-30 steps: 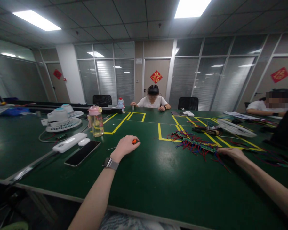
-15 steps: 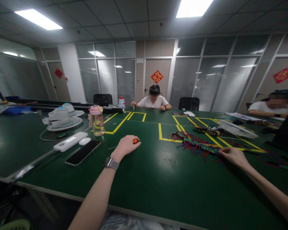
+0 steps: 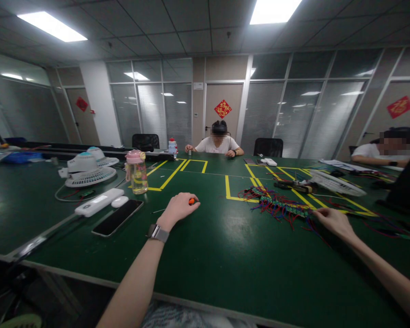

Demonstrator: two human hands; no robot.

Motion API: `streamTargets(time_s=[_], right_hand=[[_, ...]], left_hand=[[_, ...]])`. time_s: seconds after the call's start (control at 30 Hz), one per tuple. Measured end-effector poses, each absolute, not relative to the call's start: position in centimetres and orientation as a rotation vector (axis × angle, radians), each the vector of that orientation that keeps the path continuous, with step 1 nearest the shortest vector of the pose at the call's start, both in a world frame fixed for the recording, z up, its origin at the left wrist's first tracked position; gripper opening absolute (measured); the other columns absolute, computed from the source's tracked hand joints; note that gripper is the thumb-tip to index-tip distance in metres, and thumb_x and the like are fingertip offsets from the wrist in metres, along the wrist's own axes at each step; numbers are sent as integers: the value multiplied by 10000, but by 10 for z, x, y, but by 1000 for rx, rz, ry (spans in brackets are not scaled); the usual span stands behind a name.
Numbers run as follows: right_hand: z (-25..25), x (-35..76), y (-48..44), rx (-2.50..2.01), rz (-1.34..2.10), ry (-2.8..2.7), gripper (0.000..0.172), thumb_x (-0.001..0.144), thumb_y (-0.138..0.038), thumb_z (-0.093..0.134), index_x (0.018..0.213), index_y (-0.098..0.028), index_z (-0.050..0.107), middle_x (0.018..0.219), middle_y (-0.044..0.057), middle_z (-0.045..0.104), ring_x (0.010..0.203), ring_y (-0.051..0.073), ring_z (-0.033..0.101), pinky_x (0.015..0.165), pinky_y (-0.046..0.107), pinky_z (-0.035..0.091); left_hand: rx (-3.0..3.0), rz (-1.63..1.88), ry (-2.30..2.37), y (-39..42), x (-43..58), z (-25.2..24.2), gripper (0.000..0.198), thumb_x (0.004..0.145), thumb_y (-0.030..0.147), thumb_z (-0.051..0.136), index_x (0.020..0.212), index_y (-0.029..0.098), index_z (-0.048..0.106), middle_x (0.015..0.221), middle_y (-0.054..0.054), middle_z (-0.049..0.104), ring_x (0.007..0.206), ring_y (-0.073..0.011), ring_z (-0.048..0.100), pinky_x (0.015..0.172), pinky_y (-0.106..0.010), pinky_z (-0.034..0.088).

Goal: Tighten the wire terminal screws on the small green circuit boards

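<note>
My left hand (image 3: 178, 208), with a watch on its wrist, rests on the green table (image 3: 205, 255) and is curled round an orange-handled tool (image 3: 192, 201) whose thin shaft pokes out to the left. My right hand (image 3: 333, 221) lies palm down at the near end of a bundle of red, blue and green wires (image 3: 276, 205). Its fingertips touch the wire ends; the fingers are partly bent and I cannot make out whether they pinch a wire.
A black phone (image 3: 118, 217), a white remote (image 3: 99, 202) and a pink-lidded bottle (image 3: 136, 172) lie to the left, with white fans (image 3: 85, 171) behind. Yellow tape lines (image 3: 232, 187) mark the table. One person sits opposite, another at the right.
My right hand has shifted slightly along the wire ends. The left hand stays still on the tool.
</note>
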State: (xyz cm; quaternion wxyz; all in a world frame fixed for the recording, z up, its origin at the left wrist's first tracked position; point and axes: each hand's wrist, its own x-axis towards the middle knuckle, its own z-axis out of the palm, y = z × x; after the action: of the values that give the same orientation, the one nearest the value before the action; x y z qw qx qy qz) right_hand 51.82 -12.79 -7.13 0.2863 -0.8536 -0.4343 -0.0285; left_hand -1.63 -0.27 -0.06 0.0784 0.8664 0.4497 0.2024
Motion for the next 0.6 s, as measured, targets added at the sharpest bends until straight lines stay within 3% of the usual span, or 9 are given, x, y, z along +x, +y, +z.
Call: streamTargets(time_s=[0.2, 0.37, 0.47, 0.6], right_hand=[[-44, 500, -119, -2197, -253, -884, 388, 769, -468, 323, 634, -210, 579, 757, 169, 680, 757, 326, 620, 630, 378, 434], [-7, 469, -76, -2097, -184, -1139, 451, 818, -409, 309, 738, -133, 656, 782, 162, 696, 785, 304, 636, 680, 361, 454], [1, 445, -38, -2001, -156, -1370, 395, 839, -323, 325, 807, -129, 667, 872, 112, 705, 879, 244, 632, 764, 296, 455], [-7, 413, 5, -1915, -112, -1674, 272, 756, -140, 438, 922, -147, 653, 981, 77, 693, 933, 199, 623, 802, 242, 444]], left_hand=[[2644, 624, 1355, -4, -14, -1, 326, 820, 478, 457, 958, 266, 663, 987, -11, 673, 896, -187, 616, 767, -281, 451], [2638, 645, 1354, -2, -14, -3, 307, 822, 466, 462, 951, 271, 662, 992, -5, 674, 893, -185, 615, 757, -279, 452], [2629, 627, 1364, -2, -14, -3, 312, 829, 462, 451, 959, 268, 660, 1004, -9, 670, 914, -185, 611, 770, -276, 452], [2612, 593, 1370, -4, -14, -2, 331, 835, 466, 436, 980, 264, 655, 1030, -18, 660, 966, -190, 600, 796, -273, 452]])
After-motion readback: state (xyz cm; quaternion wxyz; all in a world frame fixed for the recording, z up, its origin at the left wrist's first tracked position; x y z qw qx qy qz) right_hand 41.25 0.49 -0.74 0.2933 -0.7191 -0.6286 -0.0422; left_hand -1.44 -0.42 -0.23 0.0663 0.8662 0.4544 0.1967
